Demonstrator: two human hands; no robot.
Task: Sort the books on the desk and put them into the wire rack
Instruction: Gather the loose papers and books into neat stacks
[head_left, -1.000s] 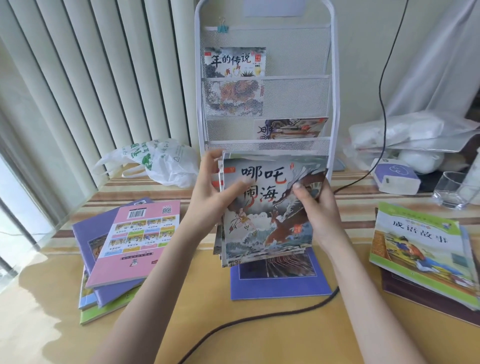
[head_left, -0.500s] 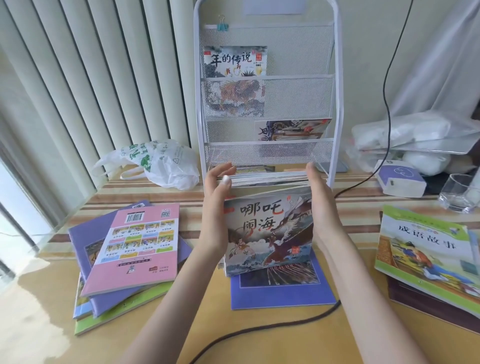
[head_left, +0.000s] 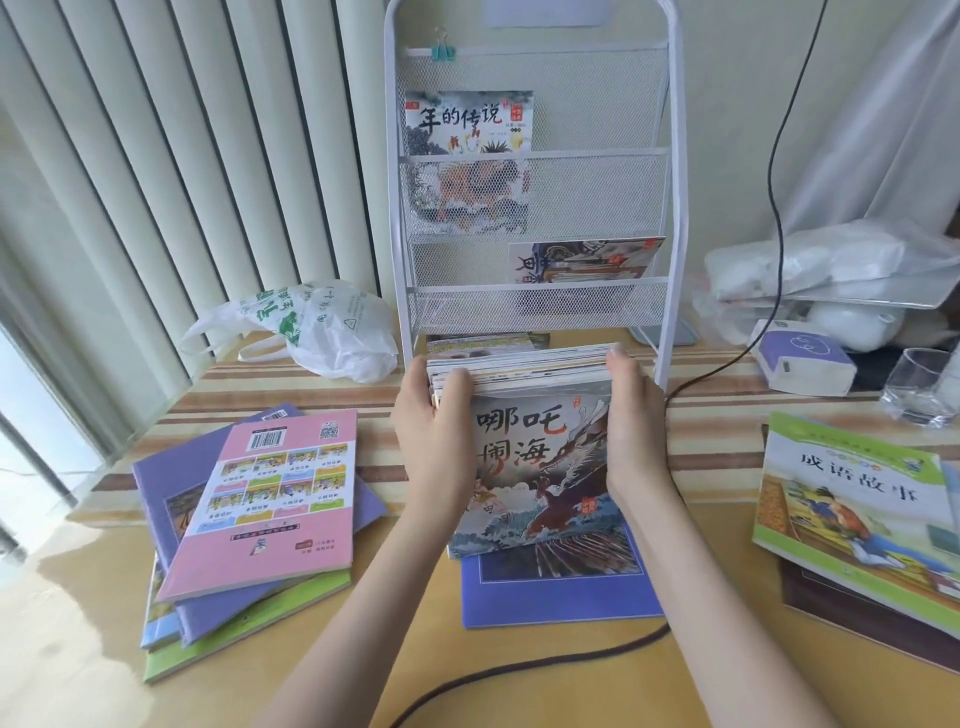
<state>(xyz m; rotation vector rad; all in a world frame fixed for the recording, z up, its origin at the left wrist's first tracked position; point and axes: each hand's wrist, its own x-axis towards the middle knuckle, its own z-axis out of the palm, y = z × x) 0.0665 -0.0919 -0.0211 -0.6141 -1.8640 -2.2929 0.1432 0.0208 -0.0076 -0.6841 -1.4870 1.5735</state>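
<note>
I judge I'm squaring a thick stack of thin illustrated picture books (head_left: 530, 457) between both hands: left hand (head_left: 434, 436) and right hand (head_left: 636, 421) each grasp a side; next it needs lifting into the white wire mesh rack (head_left: 535, 176) just beyond them, which shows two books and three pockets
</note>
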